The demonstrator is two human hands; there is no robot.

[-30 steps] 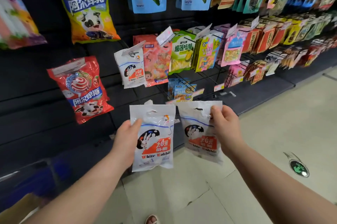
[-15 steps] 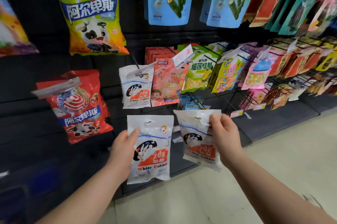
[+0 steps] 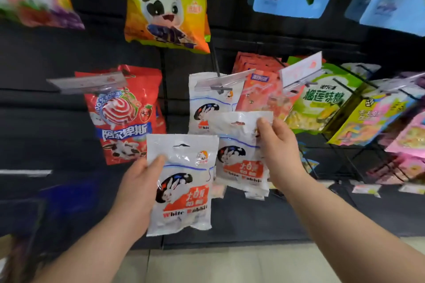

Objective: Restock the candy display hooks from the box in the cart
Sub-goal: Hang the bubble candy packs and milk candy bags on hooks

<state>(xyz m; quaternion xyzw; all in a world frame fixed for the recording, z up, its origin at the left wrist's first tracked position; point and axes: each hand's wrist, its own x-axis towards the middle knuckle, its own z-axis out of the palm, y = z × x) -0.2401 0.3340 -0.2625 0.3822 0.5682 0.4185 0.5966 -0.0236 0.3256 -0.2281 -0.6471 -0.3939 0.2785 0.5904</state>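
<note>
Black display wall (image 3: pixel 57 126) hung with sweets. The left hand (image 3: pixel 142 181) pinches one White Rabbit bag (image 3: pixel 184 193) by its edge. The right hand (image 3: pixel 278 147) pinches a second bag (image 3: pixel 239 158) by its top corner, just below the hook (image 3: pixel 220 88). Both look light and crinkly, likely slippery, so hold them by the flat top seal.

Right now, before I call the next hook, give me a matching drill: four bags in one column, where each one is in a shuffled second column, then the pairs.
Column one
1. lowest White Rabbit bag
2. middle White Rabbit bag
3. highest White Rabbit bag
4. red lollipop bag

Column two
A. hangs partly hidden by the bag in the right hand
B. gripped at its side by the left hand
C. hangs left of the other three
D. pinched near its top by the right hand

Pairs: 1-B, 2-D, 3-A, 4-C
</note>
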